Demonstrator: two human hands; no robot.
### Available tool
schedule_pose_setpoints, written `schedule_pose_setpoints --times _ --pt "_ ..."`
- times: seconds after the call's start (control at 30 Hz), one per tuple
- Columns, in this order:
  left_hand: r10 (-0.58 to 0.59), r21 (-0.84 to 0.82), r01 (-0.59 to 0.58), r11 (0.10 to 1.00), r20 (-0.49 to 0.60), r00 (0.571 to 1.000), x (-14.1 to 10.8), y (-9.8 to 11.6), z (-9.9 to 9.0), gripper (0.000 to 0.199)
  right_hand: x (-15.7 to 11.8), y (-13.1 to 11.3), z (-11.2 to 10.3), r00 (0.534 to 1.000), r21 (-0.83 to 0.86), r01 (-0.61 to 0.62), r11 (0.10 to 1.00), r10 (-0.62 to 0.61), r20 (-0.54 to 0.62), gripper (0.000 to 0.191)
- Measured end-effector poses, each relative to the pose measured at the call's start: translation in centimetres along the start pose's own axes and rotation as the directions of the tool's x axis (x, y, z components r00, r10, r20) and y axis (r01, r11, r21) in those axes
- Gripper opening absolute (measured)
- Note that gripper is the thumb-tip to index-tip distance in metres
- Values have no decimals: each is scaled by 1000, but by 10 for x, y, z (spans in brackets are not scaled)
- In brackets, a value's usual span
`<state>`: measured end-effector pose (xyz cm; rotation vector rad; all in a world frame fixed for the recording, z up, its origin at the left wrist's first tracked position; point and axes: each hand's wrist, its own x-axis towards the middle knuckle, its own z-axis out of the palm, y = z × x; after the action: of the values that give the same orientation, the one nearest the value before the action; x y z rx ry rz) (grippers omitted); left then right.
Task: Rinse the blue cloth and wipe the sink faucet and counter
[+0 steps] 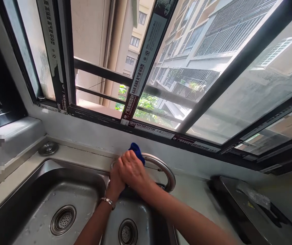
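A blue cloth is bunched up over the back of the sink, and its end sticks out past the knuckles of my right hand. That hand is closed on the cloth. Pressed against it, my left hand is also closed around the bunched cloth, though most of its fingers are hidden; a metal bracelet circles that wrist. Just behind the hands, the curved metal faucet arches to the right; its base is covered by the hands.
Two steel basins lie below: a wet left basin and a smaller right basin, each with a drain. A round metal cap sits at the back left corner. A dark glass-topped stove stands right. Black-framed windows rise behind.
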<state>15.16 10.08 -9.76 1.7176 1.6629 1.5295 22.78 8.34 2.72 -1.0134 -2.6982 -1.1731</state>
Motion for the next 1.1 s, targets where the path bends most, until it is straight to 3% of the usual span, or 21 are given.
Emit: schedule_pose_setpoints --times 0.17,0.33,0.43,0.5,0.57,0.67,0.9,1.1 --pt "67 -293 -79 953 -52 996 10 51 -24 49 -26 38 -30 957 217 -185 958 226 -180 26" --pt "232 -229 -214 950 54 971 20 92 -42 52 -68 60 -33 873 559 -301 772 459 -164 51" --pt "211 -223 -191 956 68 975 24 90 -36 49 -90 60 -23 815 645 -401 651 575 -74 57" --pt "209 -275 -187 943 55 976 24 77 -28 41 -97 58 -16 793 671 -437 599 609 -27 46" --pt "203 -353 -185 917 17 979 22 64 -21 37 -98 55 -10 767 673 -456 582 640 -33 27" --pt "106 -434 -100 895 -10 994 17 55 -21 39 -95 52 -4 715 635 -483 602 690 -110 11" --pt "25 -484 75 872 197 980 19 87 -46 36 -96 47 0 650 570 -579 583 752 -108 10" --pt "-60 -437 169 883 253 966 29 100 -51 37 -93 47 -3 661 554 -565 611 737 -139 8"
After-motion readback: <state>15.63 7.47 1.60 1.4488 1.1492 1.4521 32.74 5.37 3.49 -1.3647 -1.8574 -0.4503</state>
